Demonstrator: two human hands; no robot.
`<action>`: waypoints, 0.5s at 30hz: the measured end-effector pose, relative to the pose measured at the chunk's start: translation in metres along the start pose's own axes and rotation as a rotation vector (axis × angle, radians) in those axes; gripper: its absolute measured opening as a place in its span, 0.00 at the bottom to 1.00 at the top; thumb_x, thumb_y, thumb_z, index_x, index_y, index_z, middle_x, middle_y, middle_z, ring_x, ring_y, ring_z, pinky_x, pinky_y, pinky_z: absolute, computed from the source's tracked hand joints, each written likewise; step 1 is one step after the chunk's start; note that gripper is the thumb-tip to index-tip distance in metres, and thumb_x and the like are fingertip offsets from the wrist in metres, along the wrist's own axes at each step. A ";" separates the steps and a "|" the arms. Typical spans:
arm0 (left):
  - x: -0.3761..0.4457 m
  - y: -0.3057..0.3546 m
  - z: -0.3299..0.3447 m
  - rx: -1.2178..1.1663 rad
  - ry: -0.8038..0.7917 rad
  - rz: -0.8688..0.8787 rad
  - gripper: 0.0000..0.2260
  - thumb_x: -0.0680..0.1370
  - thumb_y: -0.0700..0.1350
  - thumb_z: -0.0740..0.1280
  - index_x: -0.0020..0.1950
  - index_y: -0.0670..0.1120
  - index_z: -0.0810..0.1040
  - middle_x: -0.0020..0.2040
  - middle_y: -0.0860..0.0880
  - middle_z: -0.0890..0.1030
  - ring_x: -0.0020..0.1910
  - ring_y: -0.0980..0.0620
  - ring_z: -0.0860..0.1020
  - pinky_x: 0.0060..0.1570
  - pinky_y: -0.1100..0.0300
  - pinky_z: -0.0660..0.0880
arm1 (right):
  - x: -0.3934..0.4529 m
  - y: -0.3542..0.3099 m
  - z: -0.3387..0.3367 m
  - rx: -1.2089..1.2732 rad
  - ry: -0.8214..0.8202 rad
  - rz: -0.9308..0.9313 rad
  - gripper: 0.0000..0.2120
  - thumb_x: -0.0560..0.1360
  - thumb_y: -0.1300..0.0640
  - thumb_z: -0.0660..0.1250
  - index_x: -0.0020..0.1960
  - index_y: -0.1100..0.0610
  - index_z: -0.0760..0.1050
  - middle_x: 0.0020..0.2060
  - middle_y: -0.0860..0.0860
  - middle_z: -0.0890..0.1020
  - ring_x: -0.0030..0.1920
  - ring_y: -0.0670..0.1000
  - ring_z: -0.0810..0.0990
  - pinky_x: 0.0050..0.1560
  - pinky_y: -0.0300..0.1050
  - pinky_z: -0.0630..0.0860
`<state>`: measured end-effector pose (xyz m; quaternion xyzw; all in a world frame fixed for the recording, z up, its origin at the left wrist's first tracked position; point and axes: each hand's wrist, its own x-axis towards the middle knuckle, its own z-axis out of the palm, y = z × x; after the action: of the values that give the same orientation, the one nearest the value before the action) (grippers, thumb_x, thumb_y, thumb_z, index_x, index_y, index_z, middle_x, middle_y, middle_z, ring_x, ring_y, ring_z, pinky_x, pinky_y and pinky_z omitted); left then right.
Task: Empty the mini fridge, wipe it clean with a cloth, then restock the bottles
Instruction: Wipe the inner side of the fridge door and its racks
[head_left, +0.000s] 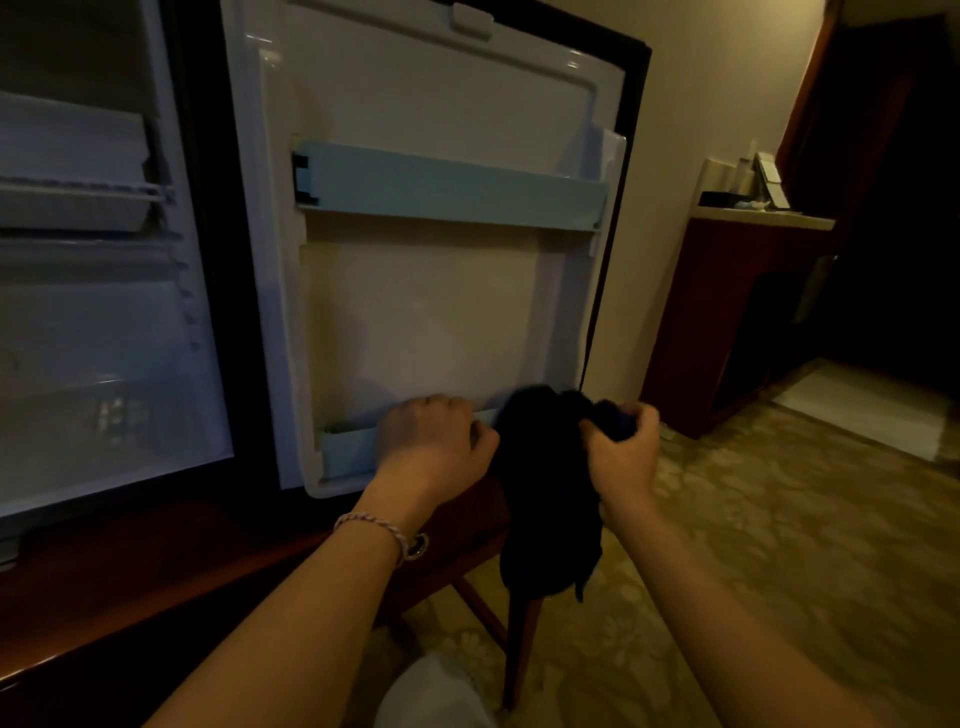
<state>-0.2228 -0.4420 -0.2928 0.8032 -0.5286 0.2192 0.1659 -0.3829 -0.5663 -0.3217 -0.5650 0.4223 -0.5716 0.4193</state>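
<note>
Two hands on one dark cloth, bunched and hanging limp in front of the open fridge door, low by the bottom door shelf. Left hand curled, gripping one edge; right hand pinching a gathered fold. Soft, light, floppy, probably absorbent: best balled in the palm for wiping. Door liner smooth, hard, glossy white plastic; upper door shelf pale blue, straight-edged. No bottles visible in the fridge cavity.
</note>
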 end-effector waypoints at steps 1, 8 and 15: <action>0.000 0.001 -0.001 0.009 0.002 0.003 0.18 0.81 0.57 0.53 0.54 0.48 0.77 0.56 0.47 0.81 0.54 0.46 0.79 0.43 0.56 0.68 | -0.002 0.013 -0.008 0.027 0.063 0.058 0.18 0.73 0.62 0.72 0.57 0.55 0.68 0.53 0.56 0.77 0.46 0.53 0.78 0.38 0.42 0.74; -0.003 0.003 -0.001 0.019 -0.001 0.004 0.18 0.81 0.58 0.53 0.51 0.49 0.77 0.53 0.48 0.81 0.51 0.46 0.79 0.39 0.56 0.66 | -0.014 0.044 -0.016 0.150 0.216 0.307 0.18 0.73 0.60 0.73 0.58 0.53 0.68 0.52 0.55 0.77 0.45 0.52 0.78 0.40 0.46 0.76; -0.009 0.001 -0.002 0.042 0.085 0.041 0.17 0.81 0.57 0.54 0.51 0.48 0.77 0.51 0.47 0.81 0.48 0.46 0.79 0.37 0.56 0.63 | -0.021 0.021 0.027 0.337 0.154 0.342 0.16 0.75 0.52 0.70 0.56 0.54 0.67 0.50 0.55 0.78 0.47 0.56 0.80 0.47 0.55 0.79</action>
<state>-0.2273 -0.4350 -0.2959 0.7854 -0.5328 0.2674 0.1667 -0.3555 -0.5528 -0.3477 -0.3621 0.4412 -0.5962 0.5646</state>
